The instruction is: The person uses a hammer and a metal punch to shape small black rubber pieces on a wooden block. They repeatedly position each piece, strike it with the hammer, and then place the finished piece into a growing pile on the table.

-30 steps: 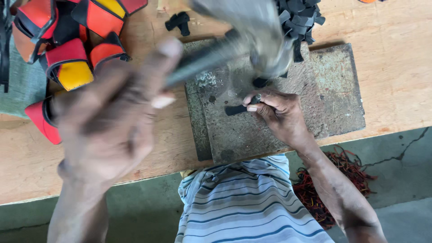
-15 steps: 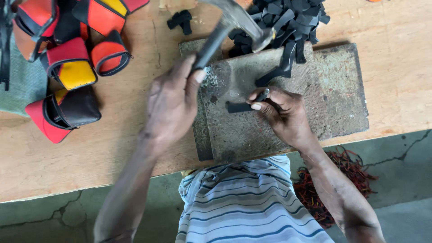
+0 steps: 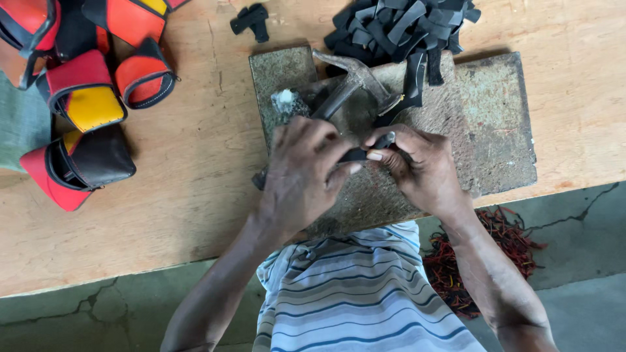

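— Left hand [image 3: 303, 173]?
— Resting on the grey stone slab [image 3: 495, 124], fingers curled, pinching one end of a small black strap piece [image 3: 357, 155] between thumb and fingertips. Lying partly over the handle of the claw hammer [image 3: 355, 85], but not gripping it as far as can be told.

— Right hand [image 3: 417, 166]?
— Just beside the left, almost touching. Closed on the other end of the same black strap piece, thumb and forefinger pressed on it.

— Where exactly is that piece?
— Near the front middle of the slab, held between both hands, mostly covered by fingers.

— And the hammer?
— Lying on the slab, head toward the far edge, handle running back under the left hand. Claw end touching a black strip hanging down from the pile.

— Which pile?
— Heap of black strap pieces [image 3: 398, 26] at the far edge of the slab, spilling onto the wooden table [image 3: 189, 176]. One stray black piece [image 3: 251, 19] apart from it, to the left.

— Anything else on the table?
— Red, yellow and black pouches [image 3: 85, 98] clustered at the far left corner, well apart from the slab.

— Below the table?
— Striped shirt [image 3: 358, 293] close to the edge, grey floor [image 3: 574, 306], and a tangle of red threads [image 3: 482, 261] beside the right forearm.
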